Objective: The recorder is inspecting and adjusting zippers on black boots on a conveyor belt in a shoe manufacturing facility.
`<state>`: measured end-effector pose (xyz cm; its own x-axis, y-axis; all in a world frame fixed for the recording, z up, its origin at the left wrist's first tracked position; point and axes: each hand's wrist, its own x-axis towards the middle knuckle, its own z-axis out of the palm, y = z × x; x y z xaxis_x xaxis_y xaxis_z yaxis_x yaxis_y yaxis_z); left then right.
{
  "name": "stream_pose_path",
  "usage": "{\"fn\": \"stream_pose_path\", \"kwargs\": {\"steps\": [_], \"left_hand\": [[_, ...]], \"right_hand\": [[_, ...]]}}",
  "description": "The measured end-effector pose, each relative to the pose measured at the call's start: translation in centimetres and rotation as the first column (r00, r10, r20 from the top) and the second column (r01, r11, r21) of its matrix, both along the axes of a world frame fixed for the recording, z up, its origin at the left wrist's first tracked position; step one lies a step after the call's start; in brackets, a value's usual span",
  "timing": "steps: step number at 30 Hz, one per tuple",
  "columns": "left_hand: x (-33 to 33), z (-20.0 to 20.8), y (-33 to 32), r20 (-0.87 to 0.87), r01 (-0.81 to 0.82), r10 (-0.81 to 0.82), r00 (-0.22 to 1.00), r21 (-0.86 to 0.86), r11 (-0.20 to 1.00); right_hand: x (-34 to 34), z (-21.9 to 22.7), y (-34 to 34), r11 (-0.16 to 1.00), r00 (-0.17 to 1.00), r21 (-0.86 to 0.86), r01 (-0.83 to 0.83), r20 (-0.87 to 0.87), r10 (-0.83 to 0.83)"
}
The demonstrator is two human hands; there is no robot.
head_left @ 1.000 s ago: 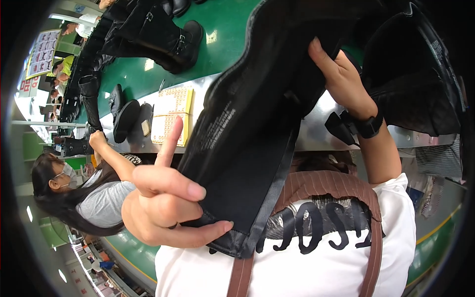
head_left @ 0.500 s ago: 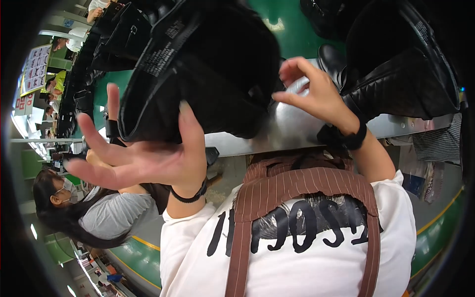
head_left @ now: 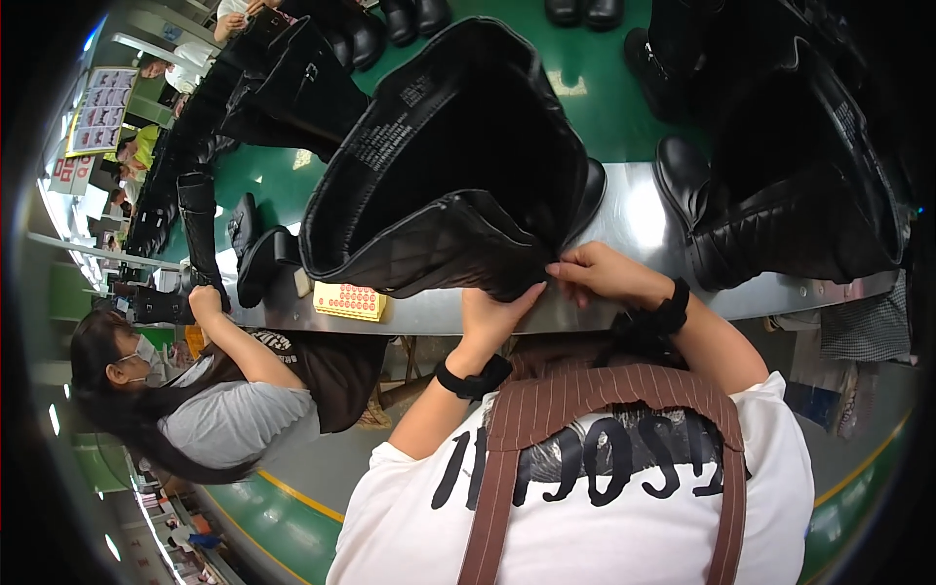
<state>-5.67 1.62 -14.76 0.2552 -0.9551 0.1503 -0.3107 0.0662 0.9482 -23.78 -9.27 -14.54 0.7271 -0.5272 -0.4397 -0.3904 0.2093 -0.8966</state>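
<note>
A tall black boot (head_left: 419,239) with a quilted shaft stands in front of me, its wide top opening facing up at me. My left hand (head_left: 490,322) grips the near side of the shaft; its thumb shows and the other fingers are mostly hidden. Close beside that thumb, my right hand (head_left: 614,281) pinches at the boot's edge where the opening narrows. What small part lies between those fingertips is too small to make out. The boot's toe pokes out just beyond my right hand.
Another tall black boot (head_left: 795,210) stands to the right on the metal table edge (head_left: 624,210). More black boots line the green surface (head_left: 526,88) beyond. A yellow printed pad (head_left: 349,301) lies left of my hands. A masked co-worker (head_left: 234,419) sits at the left.
The boot has come lower and farther from the camera. My left hand, spread beside the shaft before, now grips its near side. My right hand has lowered and closed at the boot's edge.
</note>
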Motion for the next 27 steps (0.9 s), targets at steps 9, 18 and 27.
{"fn": "stream_pose_path", "kwargs": {"steps": [9,18,27], "left_hand": [[-0.9,0.4,-0.5,0.087,-0.076,0.076,0.993,-0.006,0.997],[-0.8,1.5,-1.2,-0.03,0.022,-0.017,0.999,0.158,0.987],[0.3,18.3,-0.8,0.509,0.007,0.592,0.625,-0.762,0.648]], "right_hand": [[-0.9,10.2,0.8,0.991,0.918,0.13,0.041,0.387,-0.089],[-0.1,16.9,0.9,0.999,0.866,-0.035,0.008,0.501,0.01],[0.8,14.3,-0.5,0.968,0.872,-0.227,0.104,0.49,0.021]]}}
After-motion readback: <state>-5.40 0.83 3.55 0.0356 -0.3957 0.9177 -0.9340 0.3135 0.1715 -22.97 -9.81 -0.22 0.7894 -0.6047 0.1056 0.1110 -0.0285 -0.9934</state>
